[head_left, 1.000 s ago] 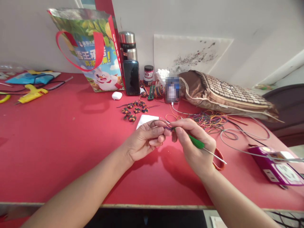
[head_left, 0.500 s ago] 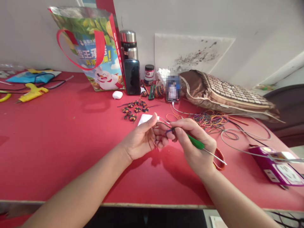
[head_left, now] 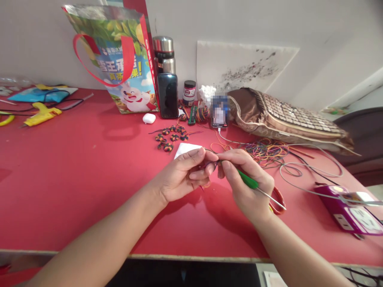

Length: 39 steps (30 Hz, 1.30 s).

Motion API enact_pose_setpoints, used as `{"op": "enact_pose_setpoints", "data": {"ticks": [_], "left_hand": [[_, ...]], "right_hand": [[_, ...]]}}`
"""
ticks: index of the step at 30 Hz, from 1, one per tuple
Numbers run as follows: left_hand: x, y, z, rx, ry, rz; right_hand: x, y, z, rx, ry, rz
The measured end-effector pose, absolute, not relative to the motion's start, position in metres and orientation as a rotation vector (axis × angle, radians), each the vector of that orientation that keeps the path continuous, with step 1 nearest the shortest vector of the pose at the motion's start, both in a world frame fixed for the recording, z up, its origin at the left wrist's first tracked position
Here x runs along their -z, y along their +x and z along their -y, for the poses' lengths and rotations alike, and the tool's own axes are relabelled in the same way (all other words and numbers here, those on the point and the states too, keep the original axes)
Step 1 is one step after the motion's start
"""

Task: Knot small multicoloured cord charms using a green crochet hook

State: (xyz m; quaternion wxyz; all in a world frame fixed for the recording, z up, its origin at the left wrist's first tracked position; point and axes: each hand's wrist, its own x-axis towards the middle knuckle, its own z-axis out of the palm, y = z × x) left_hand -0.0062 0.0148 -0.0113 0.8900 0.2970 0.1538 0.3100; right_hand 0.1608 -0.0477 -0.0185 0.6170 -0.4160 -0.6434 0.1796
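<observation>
My right hand is closed round a crochet hook with a green grip; its metal end sticks out past the palm at the lower right. My left hand pinches dark multicoloured yarn between thumb and fingers, close against the right fingertips. A loose yarn end hangs below the left fingers. The small worked piece at the fingertips is mostly hidden. Behind the hands lie a white paper and a group of small dark-and-orange crocheted pieces. A tangle of multicoloured yarn rests beyond my right hand.
Orange-handled scissors lie partly behind my right wrist. A purple power strip with cables is at the right. Along the back stand a shopping bag, a thermos, phones and a brown cushion. A yellow glue gun sits far left.
My left thumb lifted and its fingers opened half a second ago, showing the yarn across them; now they have closed on it again. My right hand keeps its grip on the crochet hook.
</observation>
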Motion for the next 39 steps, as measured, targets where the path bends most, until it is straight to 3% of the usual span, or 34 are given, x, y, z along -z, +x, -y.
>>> {"op": "enact_pose_setpoints", "data": {"ticks": [18, 30, 39], "left_hand": [[0.012, 0.008, -0.01, -0.752, 0.417, -0.335], [0.013, -0.003, -0.014, -0.683, 0.517, -0.371], [0.005, -0.007, -0.012, -0.719, 0.783, -0.379]], "right_hand": [[0.033, 0.154, 0.048, -0.432, -1.02, 1.28], [0.019, 0.165, 0.037, -1.128, -0.823, 1.024], [0.009, 0.181, 0.038, -1.177, -0.877, 1.013]]}}
